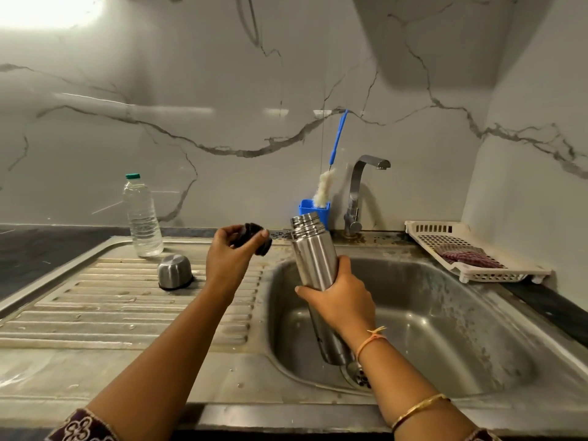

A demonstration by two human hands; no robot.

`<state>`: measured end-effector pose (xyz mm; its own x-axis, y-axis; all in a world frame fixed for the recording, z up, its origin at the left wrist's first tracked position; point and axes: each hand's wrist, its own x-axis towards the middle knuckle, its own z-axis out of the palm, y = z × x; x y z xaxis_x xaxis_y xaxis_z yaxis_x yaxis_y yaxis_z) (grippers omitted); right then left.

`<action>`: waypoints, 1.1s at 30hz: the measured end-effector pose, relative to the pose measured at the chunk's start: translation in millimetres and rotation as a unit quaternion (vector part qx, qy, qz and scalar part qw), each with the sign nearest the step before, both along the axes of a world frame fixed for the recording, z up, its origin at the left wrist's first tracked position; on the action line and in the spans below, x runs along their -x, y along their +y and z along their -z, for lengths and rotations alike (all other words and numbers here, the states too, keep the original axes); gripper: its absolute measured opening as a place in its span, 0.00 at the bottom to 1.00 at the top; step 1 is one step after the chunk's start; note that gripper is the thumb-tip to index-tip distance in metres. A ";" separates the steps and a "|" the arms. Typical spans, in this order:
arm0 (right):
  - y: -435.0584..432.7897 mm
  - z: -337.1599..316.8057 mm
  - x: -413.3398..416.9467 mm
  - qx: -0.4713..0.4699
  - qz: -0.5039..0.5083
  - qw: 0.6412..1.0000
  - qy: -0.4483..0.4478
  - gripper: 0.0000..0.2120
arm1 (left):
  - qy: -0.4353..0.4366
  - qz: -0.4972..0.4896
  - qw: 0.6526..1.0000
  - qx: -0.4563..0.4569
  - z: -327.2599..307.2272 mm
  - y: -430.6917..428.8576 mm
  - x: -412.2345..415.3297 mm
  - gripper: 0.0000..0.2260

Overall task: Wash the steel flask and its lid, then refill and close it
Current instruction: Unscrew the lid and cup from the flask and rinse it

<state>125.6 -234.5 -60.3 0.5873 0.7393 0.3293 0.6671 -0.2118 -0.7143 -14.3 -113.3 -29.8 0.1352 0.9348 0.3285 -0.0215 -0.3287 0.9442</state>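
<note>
We can read no text, brand, number or sign anywhere here. The steel flask (313, 256) shows us only bare metal, and the clear plastic bottle (142, 218) carries no legible label.

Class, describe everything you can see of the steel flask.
The flask is a tall cylinder of shiny steel with a ridged, threaded neck. Its black lid is off, in the left hand. It leans slightly, neck up, base low in the sink near the drain. The right hand grips its middle.
</note>
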 end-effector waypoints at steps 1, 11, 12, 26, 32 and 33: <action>-0.7 -0.3 -0.7 0.003 -0.001 1.000 0.000 0.33 | 0.053 -0.010 0.998 -0.028 3.2 -0.9 5.6 0.25; -3.5 -0.8 2.5 0.011 -0.012 1.000 0.015 0.31 | 0.341 -0.101 0.931 -0.083 18.1 29.0 122.8 0.28; -3.6 -0.7 3.2 0.014 -0.011 1.000 0.017 0.31 | 0.350 -0.098 0.929 -0.074 19.6 30.6 131.9 0.28; -6.9 1.8 1.5 -0.002 -0.013 1.000 0.029 0.33 | 0.425 -0.020 0.904 -0.052 36.1 50.5 148.9 0.29; -6.7 1.0 1.4 -0.006 -0.037 0.999 0.024 0.33 | 0.392 -0.018 0.920 -0.023 34.1 43.7 145.9 0.36; -7.1 0.3 1.5 -0.007 -0.042 0.999 0.025 0.33 | 0.379 -0.031 0.924 -0.030 33.4 41.9 145.7 0.36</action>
